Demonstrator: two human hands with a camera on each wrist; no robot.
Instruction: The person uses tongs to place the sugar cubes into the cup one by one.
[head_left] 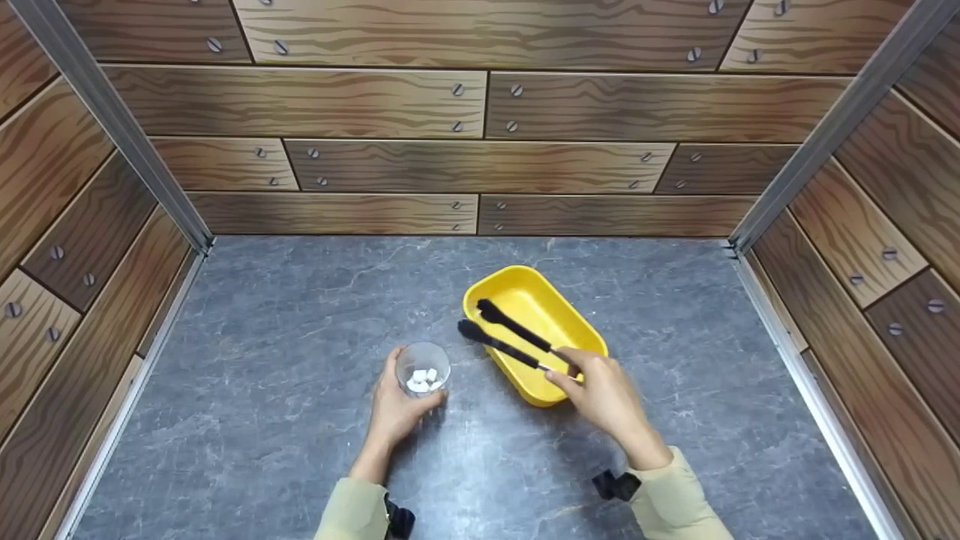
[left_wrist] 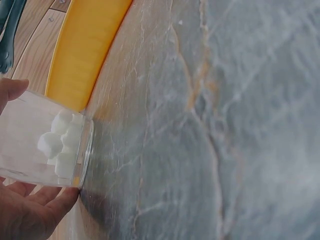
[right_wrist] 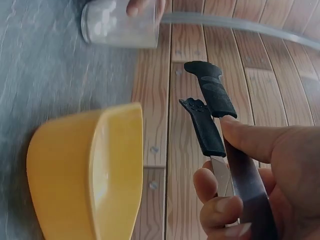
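My left hand (head_left: pixel 397 409) grips a clear cup (head_left: pixel 411 358), thumb on one side and fingers on the other. Several small white, rounded-edged pieces (left_wrist: pixel 51 144) lie at the bottom of the cup, which stands upright. In my right hand (head_left: pixel 609 390) is a pair of metal tongs (head_left: pixel 517 330) with black tips, pinched between thumb and fingers. The two tong arms are spread apart, and nothing shows between the tips (right_wrist: pixel 202 75) in the right wrist view. They extend over the yellow tray (head_left: pixel 536 300), pointing toward the far left, one tip past its left rim.
The tray stands right of the cup on a grey marbled tabletop (head_left: pixel 285 337). Wood-patterned panels (head_left: pixel 390 165) close off the back and both sides, with metal strips (head_left: pixel 802 367) along the side edges. A black wrist mount (head_left: pixel 616 485) sits at each sleeve.
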